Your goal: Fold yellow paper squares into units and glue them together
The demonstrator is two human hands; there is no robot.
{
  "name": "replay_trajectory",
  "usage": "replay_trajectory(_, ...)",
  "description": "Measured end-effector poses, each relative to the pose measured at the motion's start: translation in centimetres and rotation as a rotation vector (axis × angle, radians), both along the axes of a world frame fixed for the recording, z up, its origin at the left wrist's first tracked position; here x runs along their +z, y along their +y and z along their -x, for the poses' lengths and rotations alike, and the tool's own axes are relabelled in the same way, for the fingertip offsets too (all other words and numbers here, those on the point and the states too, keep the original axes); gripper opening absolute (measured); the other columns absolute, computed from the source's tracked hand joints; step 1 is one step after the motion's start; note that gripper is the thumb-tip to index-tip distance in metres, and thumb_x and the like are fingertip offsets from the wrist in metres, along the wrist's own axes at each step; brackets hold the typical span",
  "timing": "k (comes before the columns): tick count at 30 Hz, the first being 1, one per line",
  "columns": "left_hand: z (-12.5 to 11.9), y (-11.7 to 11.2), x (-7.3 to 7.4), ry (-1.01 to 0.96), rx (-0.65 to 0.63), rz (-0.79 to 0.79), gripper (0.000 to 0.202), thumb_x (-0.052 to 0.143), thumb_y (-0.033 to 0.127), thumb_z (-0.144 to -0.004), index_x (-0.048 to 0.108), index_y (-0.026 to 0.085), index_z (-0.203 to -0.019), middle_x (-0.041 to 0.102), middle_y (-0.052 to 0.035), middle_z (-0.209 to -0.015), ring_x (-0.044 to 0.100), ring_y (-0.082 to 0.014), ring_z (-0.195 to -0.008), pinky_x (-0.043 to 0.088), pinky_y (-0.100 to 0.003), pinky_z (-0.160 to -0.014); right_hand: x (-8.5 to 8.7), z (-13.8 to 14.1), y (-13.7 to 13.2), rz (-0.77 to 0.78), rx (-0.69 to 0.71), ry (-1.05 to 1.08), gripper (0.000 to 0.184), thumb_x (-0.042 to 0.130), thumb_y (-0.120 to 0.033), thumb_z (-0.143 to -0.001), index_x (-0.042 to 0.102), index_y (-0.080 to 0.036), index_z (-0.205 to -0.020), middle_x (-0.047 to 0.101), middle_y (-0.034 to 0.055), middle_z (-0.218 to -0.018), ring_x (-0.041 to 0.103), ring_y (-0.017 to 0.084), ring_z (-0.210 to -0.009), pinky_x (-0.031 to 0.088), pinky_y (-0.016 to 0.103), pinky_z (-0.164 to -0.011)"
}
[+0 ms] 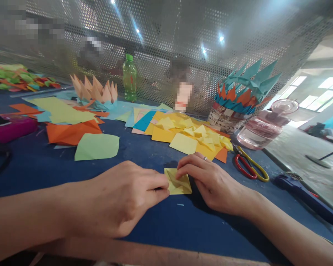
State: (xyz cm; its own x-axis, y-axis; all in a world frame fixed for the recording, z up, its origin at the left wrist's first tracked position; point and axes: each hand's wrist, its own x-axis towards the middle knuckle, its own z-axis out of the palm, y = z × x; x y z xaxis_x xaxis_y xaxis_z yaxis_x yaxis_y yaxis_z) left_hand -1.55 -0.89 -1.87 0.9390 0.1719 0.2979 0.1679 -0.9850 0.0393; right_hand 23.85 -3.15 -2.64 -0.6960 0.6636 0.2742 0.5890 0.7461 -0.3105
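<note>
A small square of folded yellow paper [180,186] lies flat on the blue tabletop, creases showing across its face. At its left edge, my left hand [130,195] is closed with the fingertips pinching the paper. My right hand [211,181], a ring on one finger, has its fingers bent and pressed onto the paper's upper right part; its thumb is mostly hidden. Just beyond the hands sits a pile of folded yellow paper pieces [202,136] on flat yellow sheets [161,135]. A pale green sheet [97,146] rests ahead of my left hand.
Red-and-yellow scissors [249,166] and a dark blue tool [308,197] lie to the right. Behind them stand a glass jar [262,129] and a container with teal and orange paper points [233,107]. A green bottle [130,79] and peach paper flower [96,92] stand further back.
</note>
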Motion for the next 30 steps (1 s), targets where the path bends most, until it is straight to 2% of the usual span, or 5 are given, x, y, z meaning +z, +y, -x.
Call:
replay_trajectory(7,-0.1,-0.1,0.2,-0.023,0.018,-0.080,0.038,0.041,0.004,-0.080,0.067,0.015,-0.105,0.072,-0.0075,-0.109,0.069,-0.0198,-0.086,0.053,-0.028,-0.065,0.2,-0.3,0.2,0.026,-0.054,0.013,0.021,0.048,0.001,-0.083,0.058,-0.015,-0.091,0.061,0.0071,-0.095,0.054,0.019,-0.091,0.046,0.034,-0.083)
replay_trajectory(12,-0.1,-0.3,0.1,-0.060,0.047,-0.129,0.049,0.037,0.001,-0.078,0.062,0.011,-0.119,0.070,-0.0064,-0.119,0.066,-0.0202,-0.105,0.056,-0.029,-0.078,0.5,0.4,-0.4,0.039,-0.060,0.091,0.013,0.054,-0.006,-0.086,0.061,-0.016,-0.089,0.064,0.0021,-0.083,0.056,0.015,-0.080,0.044,0.030,-0.076)
replay_trajectory(18,-0.1,-0.1,-0.2,-0.027,0.061,-0.076,0.051,0.038,0.002,-0.077,0.062,0.010,-0.121,0.068,-0.0094,-0.121,0.067,-0.0216,-0.107,0.057,-0.030,-0.083,0.0,1.2,-1.0,0.074,-0.094,0.196,0.011,0.058,-0.008,-0.086,0.064,-0.017,-0.089,0.064,-0.0011,-0.078,0.057,0.011,-0.072,0.044,0.025,-0.071)
replay_trajectory(27,-0.2,0.2,0.0,-0.052,0.029,-0.062,0.050,0.038,0.001,-0.078,0.061,0.010,-0.120,0.070,-0.0102,-0.117,0.070,-0.0201,-0.098,0.057,-0.027,-0.082,-0.6,0.8,-0.2,0.108,-0.041,0.223,0.019,0.056,-0.003,-0.085,0.064,-0.018,-0.093,0.064,0.0023,-0.089,0.059,0.013,-0.082,0.047,0.024,-0.074)
replay_trajectory(30,-0.2,0.2,0.0,-0.052,0.007,-0.073,0.049,0.038,0.001,-0.080,0.061,0.010,-0.122,0.070,-0.0107,-0.118,0.069,-0.0211,-0.101,0.057,-0.029,-0.082,-0.7,0.8,-0.2,0.114,-0.051,0.226,0.019,0.057,-0.002,-0.085,0.064,-0.017,-0.093,0.065,0.0020,-0.089,0.059,0.012,-0.081,0.047,0.024,-0.073)
